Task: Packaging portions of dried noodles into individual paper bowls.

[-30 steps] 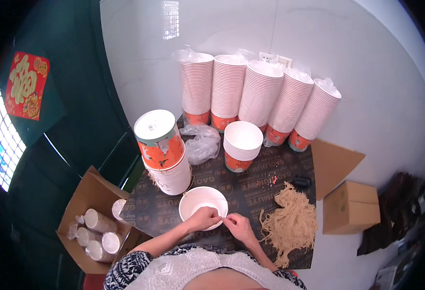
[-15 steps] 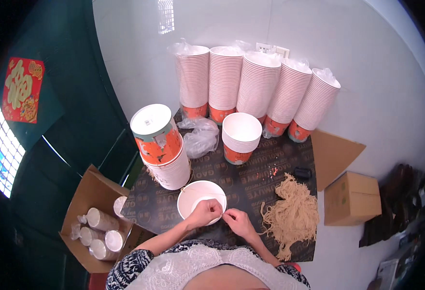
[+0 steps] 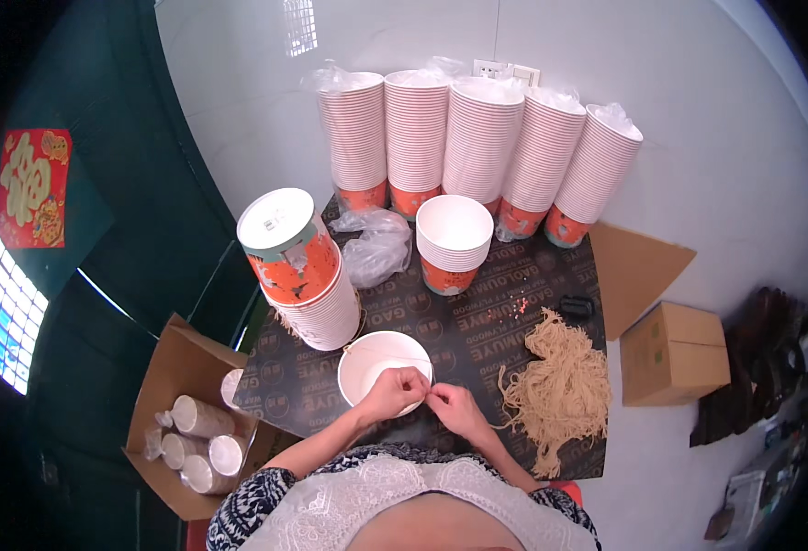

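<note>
An open white paper bucket point(image 3: 360, 372) stands near the table's front edge. A thin beige string point(image 3: 390, 354) crosses its mouth from the left rim towards the right rim. My left hand point(image 3: 398, 389) reaches over the bucket's near side, fingers pinched together. Just outside the right rim, my right hand point(image 3: 455, 407) is closed in a pinch too, its fingertips almost meeting those of the left. The string's end at the fingertips is too small to make out clearly. To the right lies a tangled heap of beige strings point(image 3: 565, 390).
Behind the bucket stand a short bucket stack point(image 3: 454, 225) and a taller stack point(image 3: 317, 308) topped by an upturned orange bucket point(image 3: 298, 262). Tall bagged stacks point(image 3: 487, 138) line the wall. A crumpled plastic bag point(image 3: 376, 248), small black object point(image 3: 577, 306) and open carton point(image 3: 161, 404) are around.
The view has shifted slightly, so the table's things sit a little higher in it. My hands stay pinched at the bucket's right rim, with the fingertips slightly closer together.
</note>
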Available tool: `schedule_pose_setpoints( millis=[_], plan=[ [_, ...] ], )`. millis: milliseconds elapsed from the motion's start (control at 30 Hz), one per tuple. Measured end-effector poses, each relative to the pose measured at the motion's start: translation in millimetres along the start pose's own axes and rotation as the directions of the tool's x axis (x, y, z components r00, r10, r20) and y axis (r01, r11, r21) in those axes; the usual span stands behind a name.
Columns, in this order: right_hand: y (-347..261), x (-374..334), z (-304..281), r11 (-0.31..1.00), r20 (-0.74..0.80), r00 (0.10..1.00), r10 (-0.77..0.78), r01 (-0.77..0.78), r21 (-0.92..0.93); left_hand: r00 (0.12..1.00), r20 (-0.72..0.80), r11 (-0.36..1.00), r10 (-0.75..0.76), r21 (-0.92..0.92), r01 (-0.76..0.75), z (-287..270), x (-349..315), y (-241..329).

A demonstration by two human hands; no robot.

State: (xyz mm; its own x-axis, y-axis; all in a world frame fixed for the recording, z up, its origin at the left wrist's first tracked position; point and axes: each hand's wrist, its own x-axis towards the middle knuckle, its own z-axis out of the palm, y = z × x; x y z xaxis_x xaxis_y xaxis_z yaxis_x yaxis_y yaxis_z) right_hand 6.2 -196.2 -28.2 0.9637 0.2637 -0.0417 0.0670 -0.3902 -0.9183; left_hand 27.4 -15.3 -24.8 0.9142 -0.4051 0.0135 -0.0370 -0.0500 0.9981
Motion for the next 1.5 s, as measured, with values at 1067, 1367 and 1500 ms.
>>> schedule_pose_setpoints(
  millis=[1067,1367,1500],
  plan=[
    [-43,36,-25,0.852,-0.268,0.810,-0.522,0.506,-0.130,0.955,0.070,0.952,-0.287,-0.085,0.293,-7,6,10],
    [-12,23,-30,0.907,-0.184,0.889,-0.419,0.405,-0.112,0.967,0.112,0.957,-0.230,-0.156,0.245,-11,14,10],
    [-16,17,-27,0.932,-0.123,0.924,-0.363,0.358,-0.065,0.967,0.106,0.959,-0.231,-0.144,0.245,-10,12,9]
  ],
)
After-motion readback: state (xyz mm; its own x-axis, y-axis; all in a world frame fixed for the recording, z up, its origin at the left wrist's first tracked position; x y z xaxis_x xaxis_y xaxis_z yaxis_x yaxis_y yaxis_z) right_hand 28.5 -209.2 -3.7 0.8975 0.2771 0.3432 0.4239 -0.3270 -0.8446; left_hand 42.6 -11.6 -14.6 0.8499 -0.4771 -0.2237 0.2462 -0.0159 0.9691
